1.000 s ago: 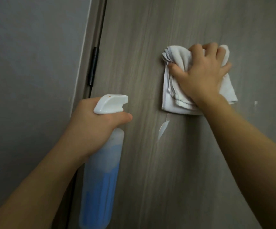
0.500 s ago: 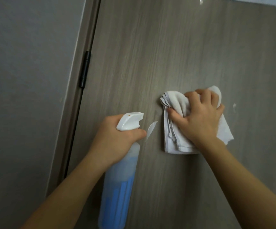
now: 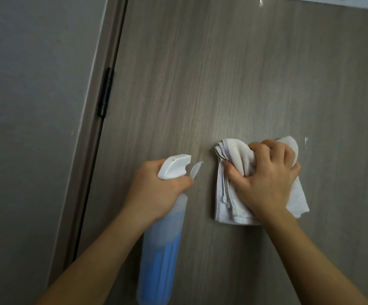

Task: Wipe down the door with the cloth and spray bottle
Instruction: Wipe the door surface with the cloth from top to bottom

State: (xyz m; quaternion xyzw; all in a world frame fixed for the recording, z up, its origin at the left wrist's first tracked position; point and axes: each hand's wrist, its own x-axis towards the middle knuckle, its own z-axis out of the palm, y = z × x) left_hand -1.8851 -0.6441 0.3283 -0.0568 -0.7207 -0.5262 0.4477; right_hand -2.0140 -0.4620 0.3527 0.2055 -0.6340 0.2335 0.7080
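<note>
A grey-brown wood-grain door (image 3: 233,80) fills most of the view. My right hand (image 3: 266,181) presses a bunched white cloth (image 3: 229,194) flat against the door, fingers curled into its top folds. My left hand (image 3: 156,192) grips the neck of a translucent spray bottle (image 3: 161,247) with blue liquid; its white trigger head (image 3: 173,166) points right toward the cloth. The bottle hangs down just left of the cloth, apart from it.
The door frame and a dark hinge (image 3: 106,93) run down the left side, beside a plain grey wall (image 3: 29,106). A white sign edge (image 3: 332,2) sits at the door's top right. Small white flecks (image 3: 306,140) mark the door near the cloth.
The view has tilted up, so both hands and the cloth sit lower in frame. The bottle came closer to the cloth; more of the upper door and the sign show.
</note>
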